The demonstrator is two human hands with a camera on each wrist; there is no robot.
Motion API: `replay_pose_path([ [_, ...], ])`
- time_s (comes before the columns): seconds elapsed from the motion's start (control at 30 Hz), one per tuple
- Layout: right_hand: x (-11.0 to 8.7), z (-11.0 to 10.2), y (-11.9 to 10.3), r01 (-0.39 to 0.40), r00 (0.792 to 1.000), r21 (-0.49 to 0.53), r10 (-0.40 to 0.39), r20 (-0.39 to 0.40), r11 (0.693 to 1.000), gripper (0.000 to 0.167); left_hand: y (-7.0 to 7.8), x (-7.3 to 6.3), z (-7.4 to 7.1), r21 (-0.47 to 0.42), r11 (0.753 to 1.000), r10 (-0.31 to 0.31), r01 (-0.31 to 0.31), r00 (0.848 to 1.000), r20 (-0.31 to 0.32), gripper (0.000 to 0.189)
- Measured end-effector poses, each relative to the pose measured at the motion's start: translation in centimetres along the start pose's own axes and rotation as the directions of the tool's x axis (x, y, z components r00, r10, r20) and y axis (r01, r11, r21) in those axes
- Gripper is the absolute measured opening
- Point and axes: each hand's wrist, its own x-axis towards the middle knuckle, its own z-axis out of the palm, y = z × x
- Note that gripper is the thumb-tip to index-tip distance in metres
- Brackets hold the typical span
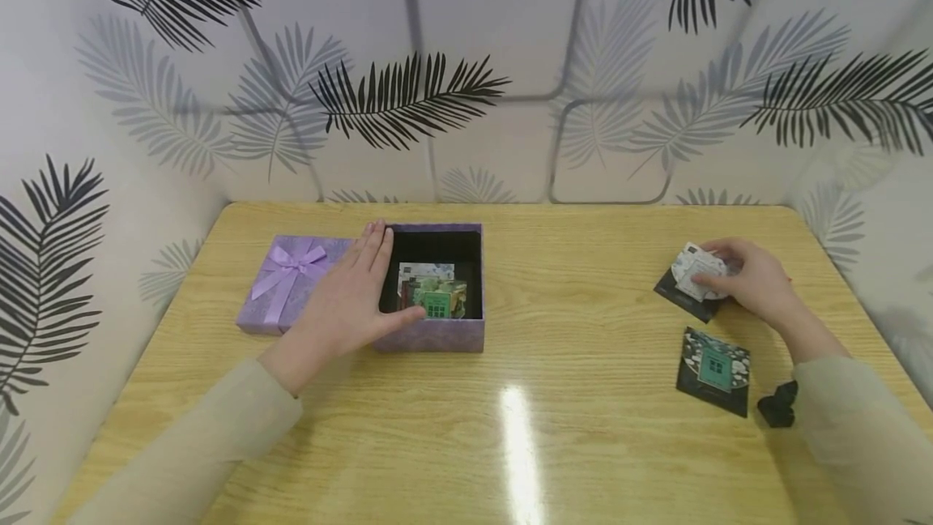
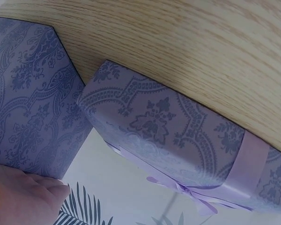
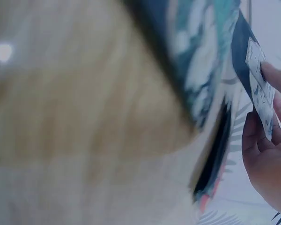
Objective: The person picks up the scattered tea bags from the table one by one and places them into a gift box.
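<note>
The left hand, fingers straight, rests against the box, seemingly steadying it; the right hand pinches a white packet.

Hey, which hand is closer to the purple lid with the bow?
Left. The left hand is against the box, just beside the lid; the right hand is across the table, pinching a white packet.
</note>
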Motion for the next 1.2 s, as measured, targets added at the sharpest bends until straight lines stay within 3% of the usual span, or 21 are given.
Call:
replay_pose_path([
  [0.23, 0.7, -0.4, -1.9, 0.052, 0.992, 0.002, -0.052, -0.112, 0.999, 0.041, -0.1, 0.0, 0.0, -0.004, 1.000, 0.003, -0.003, 1.000, 0.004, 0.124],
  [0.6, 2.4, -0.9, -8.5, 0.053, 0.996, 0.076, -0.047, -0.078, 0.996, 0.049, 0.0, 0.1, -0.2, 0.006, 1.000, -0.003, 0.003, 1.000, 0.021, 0.125],
  [0.87, 4.5, -0.3, -14.0, 0.113, 0.989, 0.115, -0.101, -0.104, 0.987, 0.038, 0.0, 0.1, -0.2, 0.002, 1.000, -0.005, 0.005, 1.000, 0.013, 0.125],
  [1.2, 5.3, 1.3, -20.6, 0.235, 0.970, 0.232, -0.211, -0.124, 0.944, 0.029, 0.0, 0.1, -0.1, 0.005, 1.000, -0.009, 0.009, 1.000, 0.010, 0.125],
])
